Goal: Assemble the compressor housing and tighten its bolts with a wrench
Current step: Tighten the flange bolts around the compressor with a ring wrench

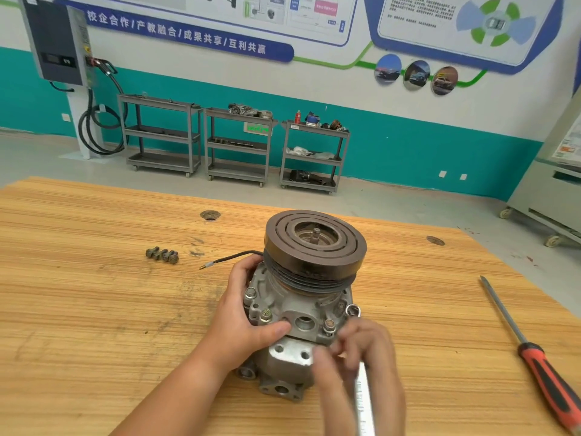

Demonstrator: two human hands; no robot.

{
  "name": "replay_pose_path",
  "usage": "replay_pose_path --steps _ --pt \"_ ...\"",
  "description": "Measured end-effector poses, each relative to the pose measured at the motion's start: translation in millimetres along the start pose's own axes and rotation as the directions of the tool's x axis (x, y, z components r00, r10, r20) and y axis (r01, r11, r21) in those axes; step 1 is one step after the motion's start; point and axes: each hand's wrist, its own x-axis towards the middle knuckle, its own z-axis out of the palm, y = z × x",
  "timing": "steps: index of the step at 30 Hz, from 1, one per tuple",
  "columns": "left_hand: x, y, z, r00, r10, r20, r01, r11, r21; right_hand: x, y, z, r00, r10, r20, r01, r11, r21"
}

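The grey cast-metal compressor housing (301,322) is standing on end at lower centre of the frame, its dark grooved pulley (314,243) facing up. This orientation appears to be presenting the flange bolts to the tool.

The left hand (242,322) is bracing the housing from the left side, its grip wrapped round the casting with the thumb lying across the front. In my judgement it is there to resist turning force.

The right hand (361,350), at lower right of the housing, is blurring. Its grip is clamped on the handle of a silver ring wrench (364,401). The ring end is sitting at the right flange; whether it is seated on a bolt head I cannot tell.

Three fitted hex bolts (266,315) are showing on the near flange, so tightening appears to be the step in hand.

The striped light-wood surface (94,309) is carrying the work. A screwdriver with a red and black handle (540,369) is lying well apart at right. A cluster of loose dark bolts (162,255) is waiting at left, beyond a thin black wire (232,258) running from the housing.

Behind, three grey wheeled shelf carts (239,146) are standing against a teal and white wall. A dark wall-mounted box with coiled cable (56,39) is hanging at upper left.
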Motion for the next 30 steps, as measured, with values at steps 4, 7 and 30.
replay_pose_path --steps 4,7,30 --pt "-0.7 0.5 -0.4 1.000 -0.003 0.004 0.003 1.000 0.004 0.0 -7.5 1.2 0.999 0.018 -0.052 -0.006 0.977 0.214" --pt "-0.6 -0.2 -1.0 1.000 -0.007 0.023 0.006 1.000 0.020 21.3 -15.9 -27.0 0.980 0.191 -0.050 -0.137 0.840 0.525" --pt "-0.5 1.0 -0.4 0.999 0.032 0.016 -0.032 0.999 0.043 129.2 21.9 -60.5 0.565 0.147 0.812 -0.823 0.162 0.544"
